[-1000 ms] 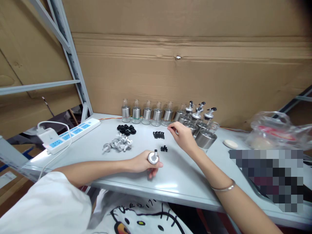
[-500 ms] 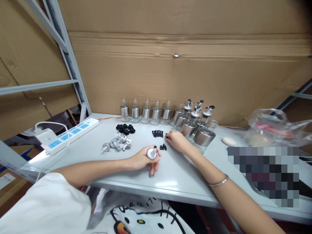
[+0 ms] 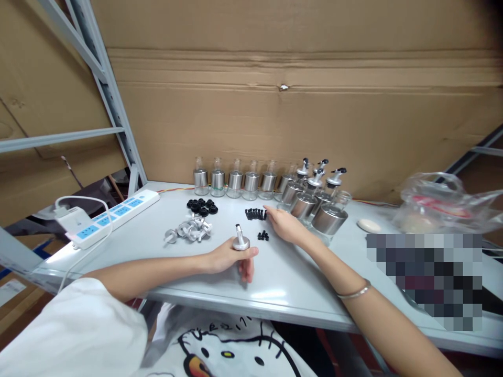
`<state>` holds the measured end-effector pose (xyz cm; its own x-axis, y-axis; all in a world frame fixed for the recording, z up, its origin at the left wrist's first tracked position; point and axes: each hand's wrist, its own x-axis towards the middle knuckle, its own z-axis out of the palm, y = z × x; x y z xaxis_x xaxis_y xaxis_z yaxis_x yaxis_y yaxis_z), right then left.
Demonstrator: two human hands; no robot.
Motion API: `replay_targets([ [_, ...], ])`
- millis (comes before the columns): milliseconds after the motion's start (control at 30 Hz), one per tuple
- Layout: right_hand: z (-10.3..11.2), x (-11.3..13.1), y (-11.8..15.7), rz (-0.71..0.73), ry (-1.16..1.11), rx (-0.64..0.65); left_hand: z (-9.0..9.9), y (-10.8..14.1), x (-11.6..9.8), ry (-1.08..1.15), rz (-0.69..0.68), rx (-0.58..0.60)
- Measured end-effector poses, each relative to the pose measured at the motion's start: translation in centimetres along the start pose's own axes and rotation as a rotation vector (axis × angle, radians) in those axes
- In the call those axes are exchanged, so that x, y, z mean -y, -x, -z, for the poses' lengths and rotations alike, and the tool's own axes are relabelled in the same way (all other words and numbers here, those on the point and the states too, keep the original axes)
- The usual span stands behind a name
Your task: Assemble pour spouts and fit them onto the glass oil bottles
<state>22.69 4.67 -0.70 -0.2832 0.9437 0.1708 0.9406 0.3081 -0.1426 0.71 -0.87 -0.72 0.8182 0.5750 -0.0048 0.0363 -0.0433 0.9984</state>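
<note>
My left hand (image 3: 231,257) is closed around a silver-grey pourer spout (image 3: 241,242), held upright with a black tip on top. Further forward, my right hand (image 3: 286,224) has its fingertips pinched at the right end of a row of small black spout caps (image 3: 255,213). A black cap appears to be between those fingertips, partly hidden by them. Several smaller black pieces (image 3: 263,236) lie on the table between my hands. To the left are a pile of grey pourer spouts (image 3: 193,229) and a cluster of black stoppers (image 3: 201,207).
Glass bottles with steel bands (image 3: 252,182) line the back of the table (image 3: 157,283). Right of them, several bottles carry pourers (image 3: 315,180). A power strip (image 3: 113,220) lies at left; a white oval object (image 3: 368,225) and plastic bag (image 3: 436,209) are at right.
The spout in my left hand has tilted from facing me to upright. My right hand has shifted slightly forward and left, up against the row of black caps.
</note>
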Motion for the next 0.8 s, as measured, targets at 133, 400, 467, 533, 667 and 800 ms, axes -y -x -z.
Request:
replay_targets([
  [133, -0.3, -0.1, 0.1, 0.0, -0.043, -0.018, 0.1, -0.1, 0.1, 0.006, 0.013, 0.0],
  [400, -0.1, 0.2, 0.2, -0.058, -0.025, -0.034, 0.0, -0.3, 0.1, 0.047, 0.034, -0.008],
  [467, -0.1, 0.3, 0.2, -0.06, -0.027, -0.046, 0.0, -0.3, 0.2, 0.057, 0.043, -0.014],
  [533, 0.2, 0.4, 0.1, -0.07, -0.027, -0.064, 0.0, -0.4, 0.3, 0.077, 0.053, -0.027],
  [667, 1.6, 1.2, 0.5, 0.066, -0.132, -0.254, 0.0, -0.5, 0.1, 0.09, 0.069, -0.037],
  [800, 2.7, 3.4, 1.6, 0.47, -0.367, -0.411, 0.2, -0.5, 0.1, 0.082, 0.051, -0.028],
])
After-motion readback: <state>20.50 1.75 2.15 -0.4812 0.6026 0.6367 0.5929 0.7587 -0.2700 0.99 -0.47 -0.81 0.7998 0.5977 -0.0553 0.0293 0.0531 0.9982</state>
